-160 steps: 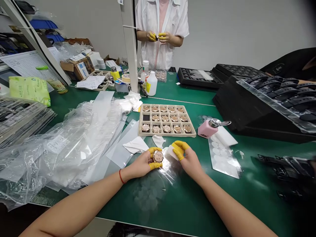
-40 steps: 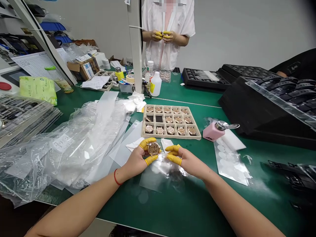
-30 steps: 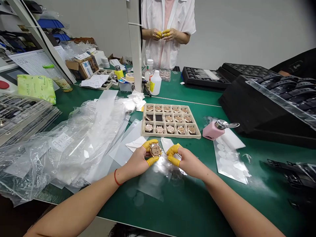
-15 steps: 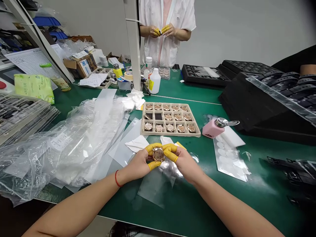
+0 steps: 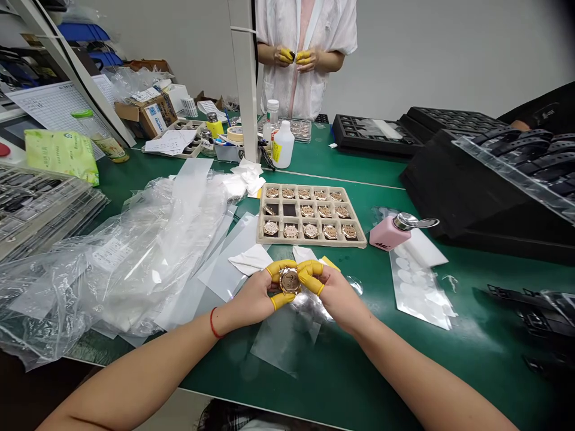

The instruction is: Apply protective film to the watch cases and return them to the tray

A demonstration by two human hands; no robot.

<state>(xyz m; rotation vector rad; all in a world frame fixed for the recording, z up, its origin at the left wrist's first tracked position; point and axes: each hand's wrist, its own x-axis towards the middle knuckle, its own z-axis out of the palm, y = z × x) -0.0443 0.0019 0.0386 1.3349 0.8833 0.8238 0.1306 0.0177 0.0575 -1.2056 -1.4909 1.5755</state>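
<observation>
A rose-gold watch case [image 5: 289, 280] is held upright, its round face towards me. My left hand [image 5: 265, 290], with yellow finger cots, is closed round its left side, thumb below and fingers above. My right hand [image 5: 324, 284], also in yellow cots, pinches at the case's right edge; the fingertips hide what lies between them. Beyond both hands lies a beige compartment tray [image 5: 309, 243] with several similar cases in its pockets. One pocket in its middle row shows only a dark base. Crumpled clear film [image 5: 309, 306] lies under my hands.
Plastic bags [image 5: 130, 269] cover the left side. To the right stand a pink pump bottle [image 5: 390, 232], a sheet of round stickers [image 5: 417, 287] and a black box [image 5: 467, 197] of straps. A white post [image 5: 245, 90] rises behind the tray. A co-worker [image 5: 305, 66] stands opposite, holding something small.
The watch case and my hands hold almost the same pose; the view has shifted slightly. The co-worker's fingers have moved on the small dark thing. At far right a dark-sleeved arm has moved.
</observation>
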